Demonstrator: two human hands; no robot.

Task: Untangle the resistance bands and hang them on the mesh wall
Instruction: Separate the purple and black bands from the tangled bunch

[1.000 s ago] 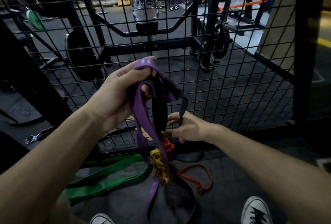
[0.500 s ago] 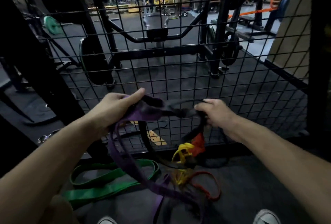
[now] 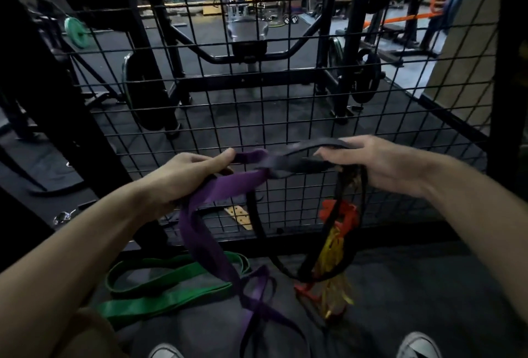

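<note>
Bands held at mid-height between both hands, in front of the mesh wall (image 3: 285, 106). Left hand (image 3: 185, 177) grips the purple band (image 3: 205, 232), thumb lying along its top edge; fingers curled under, band emerging toward the right. Right hand (image 3: 380, 163) grips the black band (image 3: 311, 151), fingers closed over its upper strand. Purple and black bands cross and overlap in the gap between the hands; the exact knot is blurred, cannot tell how they interlock. Purple band drops from the left hand in a long loop to the floor, ending near the shoes (image 3: 417, 346). Black band hangs below the right hand as a narrow loop, with the red band (image 3: 343, 214) and yellow band (image 3: 331, 254) bunched inside it, both tangled together and trailing to the floor. Green band (image 3: 171, 294) lies separately on the floor at near left, untouched, at the foot of the mesh. Weight plates (image 3: 368, 77) and rack visible beyond the mesh.
</note>
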